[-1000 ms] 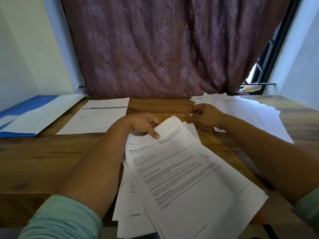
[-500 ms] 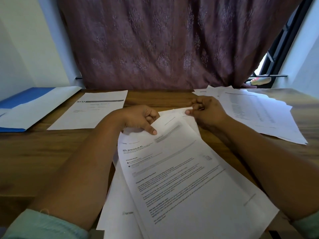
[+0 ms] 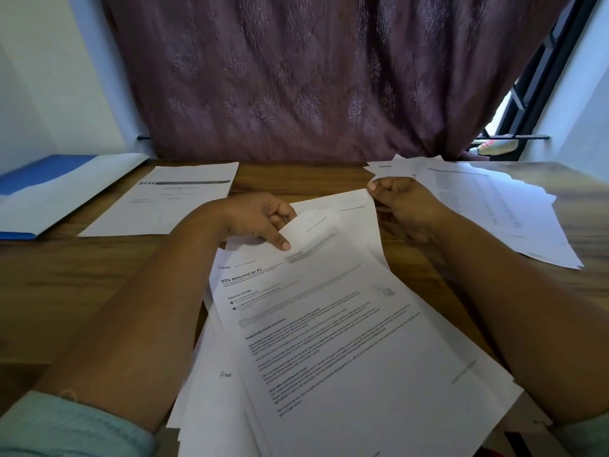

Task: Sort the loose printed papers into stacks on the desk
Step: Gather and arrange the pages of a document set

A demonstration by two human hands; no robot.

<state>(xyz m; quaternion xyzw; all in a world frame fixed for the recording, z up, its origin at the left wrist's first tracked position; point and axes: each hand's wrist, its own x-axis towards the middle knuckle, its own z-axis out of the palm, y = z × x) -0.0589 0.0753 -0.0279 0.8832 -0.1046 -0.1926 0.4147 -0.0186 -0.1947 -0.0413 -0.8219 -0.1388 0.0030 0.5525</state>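
Note:
A loose pile of printed papers point(image 3: 346, 351) lies fanned across the near middle of the wooden desk point(image 3: 82, 291). My left hand point(image 3: 260, 219) grips the top left of the upper sheets, thumb pressed on a page headed "82% detected as AI". My right hand point(image 3: 400, 201) pinches the far right corner of one sheet, which curls up off the pile. A single printed sheet point(image 3: 164, 197) lies flat at the far left. A spread stack of papers point(image 3: 494, 206) lies at the far right, behind my right hand.
A blue and white folder point(image 3: 49, 189) lies at the desk's left edge. A purple patterned curtain point(image 3: 313, 77) hangs behind the desk, with a window grille point(image 3: 514, 107) at the right. Bare wood shows on the left between the pile and the single sheet.
My right hand has risen and moved right with the corner of one sheet, lifting that edge off the pile. My left hand keeps its hold on the sheets.

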